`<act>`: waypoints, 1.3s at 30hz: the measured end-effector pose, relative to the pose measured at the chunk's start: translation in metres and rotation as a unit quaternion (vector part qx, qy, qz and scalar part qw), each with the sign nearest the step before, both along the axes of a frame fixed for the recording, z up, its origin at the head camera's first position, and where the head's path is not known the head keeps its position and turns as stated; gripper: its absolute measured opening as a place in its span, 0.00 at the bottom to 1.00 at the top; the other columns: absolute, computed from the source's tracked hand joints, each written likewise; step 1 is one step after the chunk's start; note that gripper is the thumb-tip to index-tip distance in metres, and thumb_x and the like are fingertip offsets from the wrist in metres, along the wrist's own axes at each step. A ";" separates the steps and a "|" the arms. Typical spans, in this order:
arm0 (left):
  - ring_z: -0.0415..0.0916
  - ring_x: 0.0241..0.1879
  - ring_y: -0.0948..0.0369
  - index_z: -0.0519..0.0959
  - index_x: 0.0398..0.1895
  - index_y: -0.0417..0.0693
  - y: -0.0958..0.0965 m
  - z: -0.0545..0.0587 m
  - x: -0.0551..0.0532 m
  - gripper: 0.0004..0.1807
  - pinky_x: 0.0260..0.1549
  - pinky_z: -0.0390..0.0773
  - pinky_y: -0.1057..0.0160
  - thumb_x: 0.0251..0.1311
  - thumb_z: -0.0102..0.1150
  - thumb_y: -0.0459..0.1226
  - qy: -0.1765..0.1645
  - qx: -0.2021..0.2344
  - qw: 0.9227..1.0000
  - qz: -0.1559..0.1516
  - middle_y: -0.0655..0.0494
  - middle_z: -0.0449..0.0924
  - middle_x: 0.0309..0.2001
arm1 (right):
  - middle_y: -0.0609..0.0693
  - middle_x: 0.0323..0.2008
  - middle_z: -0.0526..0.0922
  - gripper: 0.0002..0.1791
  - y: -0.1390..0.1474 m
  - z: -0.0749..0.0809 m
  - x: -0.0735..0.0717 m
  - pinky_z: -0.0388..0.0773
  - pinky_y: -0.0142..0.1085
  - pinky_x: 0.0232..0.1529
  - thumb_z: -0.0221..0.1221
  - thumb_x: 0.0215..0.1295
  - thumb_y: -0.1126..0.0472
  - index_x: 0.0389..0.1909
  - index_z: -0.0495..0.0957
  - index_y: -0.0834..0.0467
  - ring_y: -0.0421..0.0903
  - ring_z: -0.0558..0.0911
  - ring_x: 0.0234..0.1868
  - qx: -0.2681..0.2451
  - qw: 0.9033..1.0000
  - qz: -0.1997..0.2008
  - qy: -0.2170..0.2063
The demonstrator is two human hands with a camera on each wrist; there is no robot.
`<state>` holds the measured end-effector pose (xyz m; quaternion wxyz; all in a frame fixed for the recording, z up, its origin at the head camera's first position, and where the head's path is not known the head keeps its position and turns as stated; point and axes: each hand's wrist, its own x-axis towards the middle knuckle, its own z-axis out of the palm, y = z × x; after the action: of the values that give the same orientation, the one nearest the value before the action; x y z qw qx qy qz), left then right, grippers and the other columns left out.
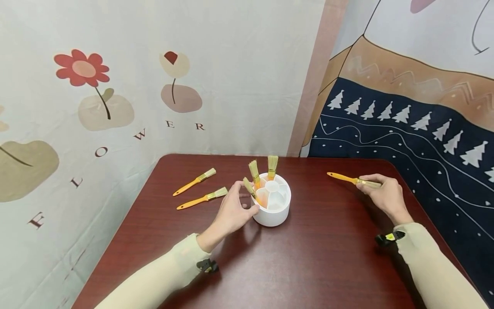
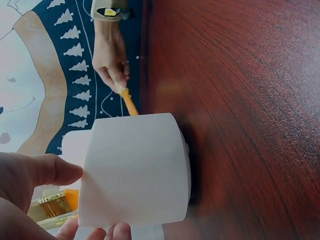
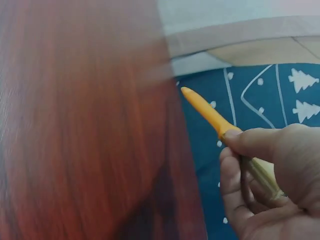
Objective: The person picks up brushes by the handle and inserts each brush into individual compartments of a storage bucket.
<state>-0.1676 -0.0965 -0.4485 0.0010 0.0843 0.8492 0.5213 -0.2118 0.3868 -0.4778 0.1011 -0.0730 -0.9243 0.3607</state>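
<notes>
A white round brush holder (image 1: 271,218), divided into compartments, stands near the middle of the table. My left hand (image 1: 233,207) grips its left side, with the thumb on the near wall; in the left wrist view the thumb and fingertips lie against the white wall (image 2: 135,170). Three paintbrushes (image 1: 272,166) stand in the holder, bristles up, handles down in the compartments. Off to the right, my right hand (image 1: 387,195) pinches another paintbrush (image 1: 341,177) by its ferrule and bristle end. Its yellow handle (image 3: 205,110) points away from the hand, and part of the bristles is hidden by the fingers.
Two more yellow-handled paintbrushes, an upper one (image 1: 195,181) and a lower one (image 1: 203,198), lie left of the holder. The dark red table (image 1: 308,266) ends at a flower-print curtain (image 1: 239,86) behind and a navy tree-print curtain (image 1: 386,137) on the right.
</notes>
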 end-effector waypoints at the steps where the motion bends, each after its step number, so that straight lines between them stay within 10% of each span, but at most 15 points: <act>1: 0.87 0.71 0.45 0.78 0.70 0.46 0.000 -0.001 0.000 0.31 0.66 0.93 0.44 0.65 0.78 0.32 0.000 0.000 1.000 0.000 0.44 0.84 0.70 | 0.66 0.62 0.92 0.27 -0.002 0.001 0.000 0.79 0.15 0.39 0.74 0.81 0.43 0.67 0.91 0.58 0.40 0.91 0.48 -0.011 1.000 -0.002 0.004; 5: 0.87 0.71 0.43 0.76 0.72 0.45 0.000 -0.003 0.002 0.34 0.65 0.93 0.43 0.64 0.81 0.33 -0.001 0.002 1.000 0.001 0.42 0.83 0.71 | 0.37 0.47 0.94 0.29 -0.008 0.007 -0.001 0.85 0.19 0.41 0.77 0.78 0.44 0.68 0.90 0.59 0.20 0.86 0.37 -0.074 0.997 0.003 0.014; 9: 0.87 0.70 0.41 0.73 0.74 0.43 0.000 -0.005 0.004 0.39 0.65 0.92 0.41 0.63 0.84 0.34 0.005 -0.001 1.000 0.001 0.40 0.82 0.72 | 0.19 0.41 0.86 0.29 -0.016 0.014 0.000 0.89 0.22 0.43 0.78 0.78 0.48 0.68 0.88 0.61 0.22 0.89 0.38 -0.126 0.992 0.008 0.021; 39: 0.87 0.70 0.41 0.71 0.75 0.43 0.003 -0.004 0.003 0.42 0.65 0.92 0.40 0.62 0.86 0.38 0.000 -0.020 1.000 0.008 0.39 0.81 0.73 | 0.30 0.45 0.96 0.18 -0.090 0.069 0.034 0.91 0.23 0.48 0.77 0.77 0.63 0.62 0.90 0.66 0.34 0.94 0.40 -0.198 0.964 0.116 0.134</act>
<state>-0.1645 -0.0932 -0.4525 -0.0012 0.0775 0.8601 0.5041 -0.1774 0.2967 -0.4092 0.1655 0.0652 -0.8147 0.5519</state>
